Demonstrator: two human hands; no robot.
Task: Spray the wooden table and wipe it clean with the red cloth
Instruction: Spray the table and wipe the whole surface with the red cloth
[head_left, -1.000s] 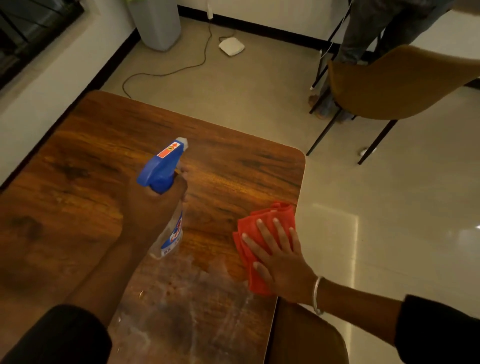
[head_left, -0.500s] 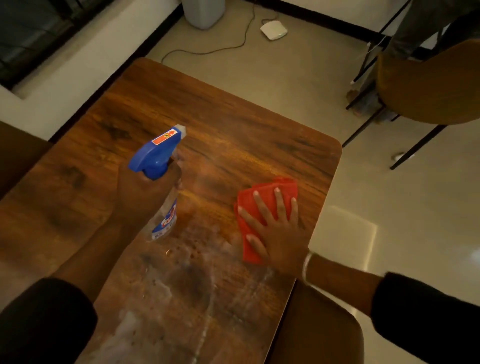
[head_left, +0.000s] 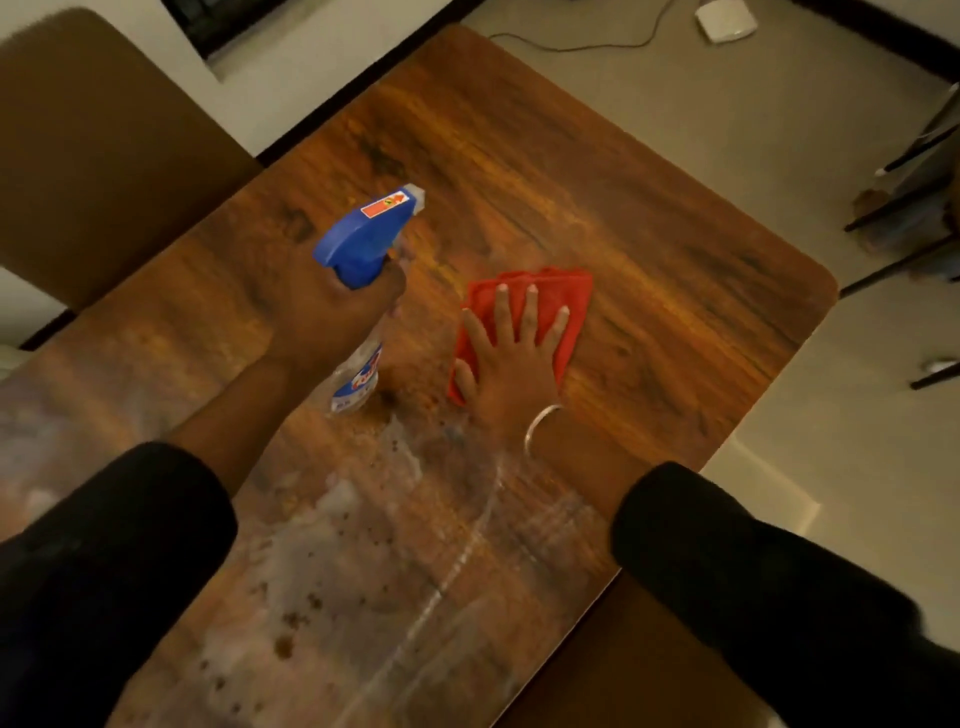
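Red folded cloth (head_left: 540, 306), soft and limp at frame centre, we pin flat-fingered with our right hand (head_left: 511, 364) while our left hand (head_left: 337, 317) grips the light blue-topped clear plastic spray bottle (head_left: 363, 291) by its neck.

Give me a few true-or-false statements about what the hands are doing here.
1. The left hand grips the spray bottle. True.
2. The right hand lies flat on the red cloth. True.
3. The cloth is bunched up in a fist. False: it lies flat on the table.
4. The bottle's nozzle points at the person. False: it points away.
5. The near part of the table shows wet streaks. True.
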